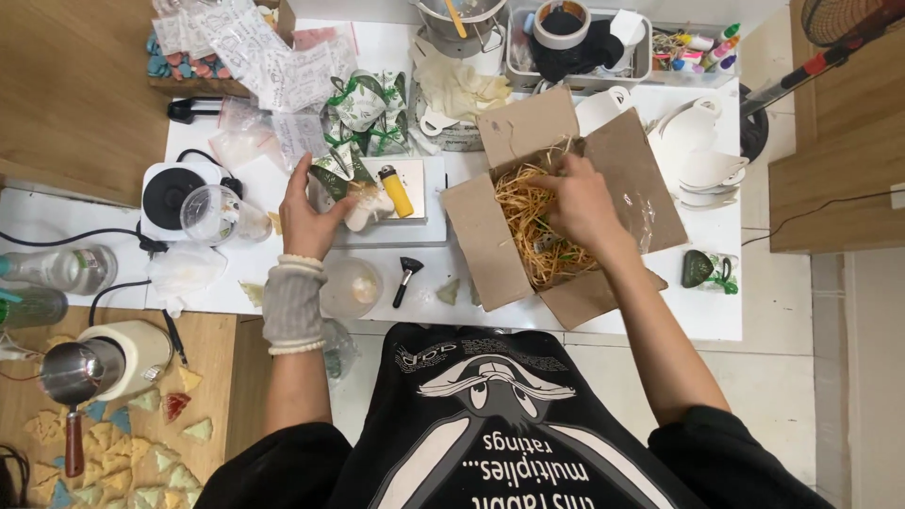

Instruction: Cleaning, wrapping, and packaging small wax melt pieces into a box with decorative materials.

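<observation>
— Two hands busy: right hand [577, 203] sunk in the cardboard box [490, 250], fingers closed on straw filling [520, 212]?
— Yes, padding stage. Left hand [311, 219] grips a wrapped packet [351, 193] on the table [716, 311]; seating it needs a hollow.

The right hand [577, 203] sinks its fingertips into the pale straw filling of the open brown cardboard box [471, 226], hiding whatever they grip. The left hand [309, 219] covers part of a small white item, too small to identify.
</observation>
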